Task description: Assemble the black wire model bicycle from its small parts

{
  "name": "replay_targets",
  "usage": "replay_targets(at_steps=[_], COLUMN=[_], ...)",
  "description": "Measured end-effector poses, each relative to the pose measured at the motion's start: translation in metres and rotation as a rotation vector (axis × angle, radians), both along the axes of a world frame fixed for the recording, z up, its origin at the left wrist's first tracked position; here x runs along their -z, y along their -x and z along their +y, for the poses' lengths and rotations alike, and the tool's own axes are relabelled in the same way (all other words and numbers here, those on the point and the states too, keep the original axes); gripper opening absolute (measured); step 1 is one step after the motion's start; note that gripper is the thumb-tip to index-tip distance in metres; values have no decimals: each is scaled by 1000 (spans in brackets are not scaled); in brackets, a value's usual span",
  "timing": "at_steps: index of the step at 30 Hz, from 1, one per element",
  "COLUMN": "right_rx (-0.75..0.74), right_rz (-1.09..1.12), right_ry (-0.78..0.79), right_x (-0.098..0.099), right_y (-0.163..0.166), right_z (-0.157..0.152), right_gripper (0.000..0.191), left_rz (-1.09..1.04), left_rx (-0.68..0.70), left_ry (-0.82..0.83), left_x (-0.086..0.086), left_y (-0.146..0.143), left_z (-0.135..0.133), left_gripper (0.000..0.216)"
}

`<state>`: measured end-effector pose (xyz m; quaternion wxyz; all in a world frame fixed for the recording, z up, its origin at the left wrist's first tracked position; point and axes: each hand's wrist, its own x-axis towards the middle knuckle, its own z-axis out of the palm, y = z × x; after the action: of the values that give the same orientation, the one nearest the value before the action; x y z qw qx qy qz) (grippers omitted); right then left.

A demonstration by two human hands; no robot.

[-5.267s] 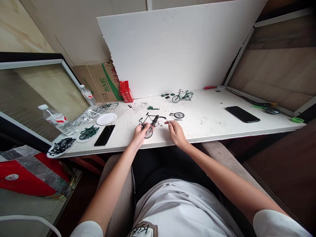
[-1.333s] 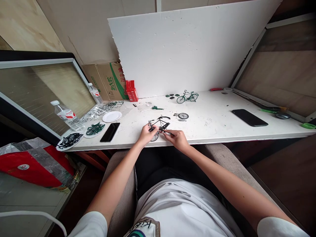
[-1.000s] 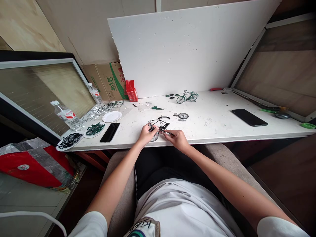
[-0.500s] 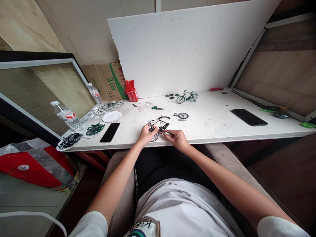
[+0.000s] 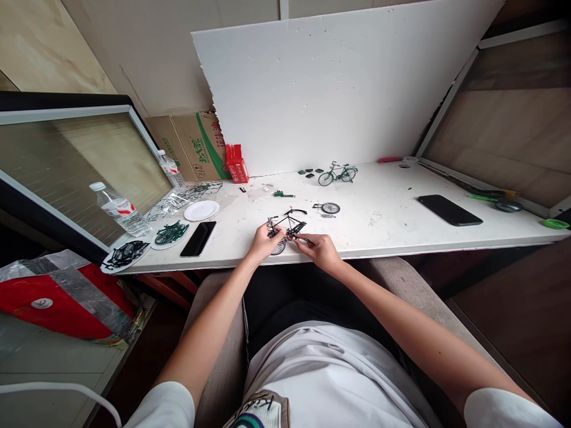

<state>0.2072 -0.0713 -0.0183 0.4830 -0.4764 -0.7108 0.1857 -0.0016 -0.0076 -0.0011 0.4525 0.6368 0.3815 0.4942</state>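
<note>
A small black model bicycle (image 5: 288,224) stands at the near edge of the white table (image 5: 383,229). My left hand (image 5: 263,242) is closed round its front wheel. My right hand (image 5: 320,249) pinches a thin dark tool (image 5: 306,239) whose tip meets the bicycle's frame near the crank. A loose wheel (image 5: 329,208) lies just beyond, to the right. A finished green model bicycle (image 5: 338,173) stands farther back by the white foam board (image 5: 339,83).
A black phone (image 5: 198,238) lies left of my hands, another phone (image 5: 449,210) at the right. White plates with green parts (image 5: 170,232) and black parts (image 5: 124,254), a bare plate (image 5: 201,210), two water bottles (image 5: 118,210), a red box (image 5: 236,163) and a carton (image 5: 190,145) stand at the left.
Since the oldest frame my right hand has come left onto the bicycle with the tool. Over the last second both hands have stayed put on it.
</note>
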Motion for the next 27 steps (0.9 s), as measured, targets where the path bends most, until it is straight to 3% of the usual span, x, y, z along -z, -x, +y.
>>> replay_targets(at_steps=[9,14,22,27], right_rx=[30,51,124,176], right_rz=[-13,-36,289,294], right_ry=[0,-7,28,-27], right_x=[0,-11,-15,-18], right_y=[2,2,-4,-7], right_z=[0,-6,0,10], right_gripper=[51,52,48,46], left_rz=[-18,-95,-173,-192], left_rx=[-4,-39,-16,15], left_ry=[-1,53,121,129], left_x=[0,-2,-2,-4], left_y=[-1,-5,-7,-6], left_z=[-1,-4,-6,-6], left_gripper=[29,35,41,43])
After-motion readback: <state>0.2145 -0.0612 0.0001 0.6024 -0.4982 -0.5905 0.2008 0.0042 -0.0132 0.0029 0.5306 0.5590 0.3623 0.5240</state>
